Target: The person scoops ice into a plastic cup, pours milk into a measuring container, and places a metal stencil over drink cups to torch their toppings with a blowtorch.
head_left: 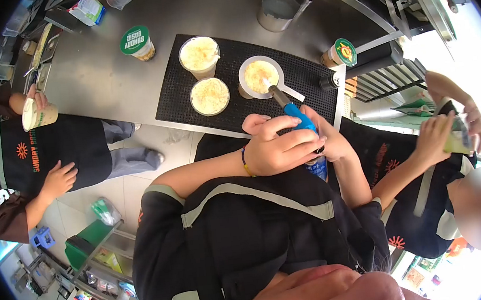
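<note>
My left hand (278, 149), with a bead bracelet at its wrist, wraps round the front of a blue torch (300, 116). From the other side, my right hand (331, 136) closes on the torch; its fingers are partly hidden. Below both hands shows a blue can (317, 168). The torch's metal nozzle tilts over a cup (258, 77) with a crumbly yellow topping, inside a white ring with a handle (294, 92). Two more topped cups, one behind (199, 54) and one nearer (210, 97), stand left of it on a black mat (169, 102).
A lidded cup (136, 43) stands on the steel counter (88, 72), another (342, 53) at the right. A metal pitcher (276, 14) is behind the mat. At the left a person holds a cup (39, 114); close on my right, another person handles a bag (457, 136).
</note>
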Available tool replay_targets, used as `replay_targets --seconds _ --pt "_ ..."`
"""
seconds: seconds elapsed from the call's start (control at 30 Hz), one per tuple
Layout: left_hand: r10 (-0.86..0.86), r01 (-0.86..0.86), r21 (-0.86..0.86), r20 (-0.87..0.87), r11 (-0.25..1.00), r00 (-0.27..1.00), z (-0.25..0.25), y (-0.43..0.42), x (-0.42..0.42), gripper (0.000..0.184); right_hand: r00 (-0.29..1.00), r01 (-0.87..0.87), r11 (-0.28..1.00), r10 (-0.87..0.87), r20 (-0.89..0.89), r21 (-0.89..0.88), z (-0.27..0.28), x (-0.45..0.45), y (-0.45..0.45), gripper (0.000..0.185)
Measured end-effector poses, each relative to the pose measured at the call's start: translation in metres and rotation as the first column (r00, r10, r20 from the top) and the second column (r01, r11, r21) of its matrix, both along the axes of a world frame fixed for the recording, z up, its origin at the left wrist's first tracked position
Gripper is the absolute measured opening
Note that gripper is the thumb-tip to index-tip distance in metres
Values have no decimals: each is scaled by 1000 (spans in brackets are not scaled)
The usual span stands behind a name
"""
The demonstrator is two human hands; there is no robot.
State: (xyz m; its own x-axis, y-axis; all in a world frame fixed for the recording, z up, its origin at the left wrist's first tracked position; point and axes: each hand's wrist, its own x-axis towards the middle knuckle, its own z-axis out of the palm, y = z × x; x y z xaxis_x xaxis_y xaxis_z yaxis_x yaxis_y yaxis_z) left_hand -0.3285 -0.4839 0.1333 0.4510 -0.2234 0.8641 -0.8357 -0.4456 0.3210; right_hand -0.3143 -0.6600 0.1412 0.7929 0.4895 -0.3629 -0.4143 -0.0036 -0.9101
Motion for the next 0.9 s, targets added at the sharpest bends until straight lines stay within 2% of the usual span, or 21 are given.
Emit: replay_targets --seconds 0.03,0.1,0.17,0.2,0.3,0.33,0.37,0.43,0.53,0.6,0.63,0.7,0.83,0.9 --pt "-6 5 -17 -8 1000 1000 -1 -1 -1 21 999 20 996 -16 -52 82 -1 -1 3 45" --pt "-1 1 -12 6 1000 1000 -1 -1 -3 22 999 4 993 2 -49 118 7 2 9 45" --pt "9 -10 3 27 1000 1000 1 0 2 22 1000 14 999 -12 -28 51 8 2 7 43" --pt "-54 53 44 32 998 998 3 5 6 23 1000 18 1000 -18 -14 18 8 3 7 43" --pt "-50 49 -71 -10 996 999 4 2 2 23 999 -34 999 35 -12 38 0 2 5 42" --pt "-47 45 -99 -11 994 999 5 0 3 23 1000 -4 999 4 -11 43 3 4 8 42" --pt "-58 58 -52 9 997 998 3 2 7 24 1000 24 999 -24 -9 48 6 6 11 41" --pt "-65 66 -68 14 996 998 1 1 7 26 1000 -11 1000 11 15 -11 2 5 5 39" --pt "-71 68 -92 -37 993 997 1 2 6 24 997 9 998 -5 -71 60 4 8 9 39" --pt "-36 36 -70 -11 997 999 0 5 9 28 1000 10 1000 -10 0 -19 7 10 12 38" --pt "-44 42 -103 -15 994 999 4 4 9 20 1000 4 999 -3 19 -48 7 9 10 38" --pt "-40 40 -106 -5 994 999 3 5 8 21 999 -43 999 43 -21 9 7 7 11 37" --pt "-103 104 -122 15 987 995 3 3 11 22 1000 9 999 -10 -10 -45 17 8 14 36" --pt "-99 99 -111 8 989 995 6 4 6 22 998 -57 998 58 -24 19 11 4 7 35"
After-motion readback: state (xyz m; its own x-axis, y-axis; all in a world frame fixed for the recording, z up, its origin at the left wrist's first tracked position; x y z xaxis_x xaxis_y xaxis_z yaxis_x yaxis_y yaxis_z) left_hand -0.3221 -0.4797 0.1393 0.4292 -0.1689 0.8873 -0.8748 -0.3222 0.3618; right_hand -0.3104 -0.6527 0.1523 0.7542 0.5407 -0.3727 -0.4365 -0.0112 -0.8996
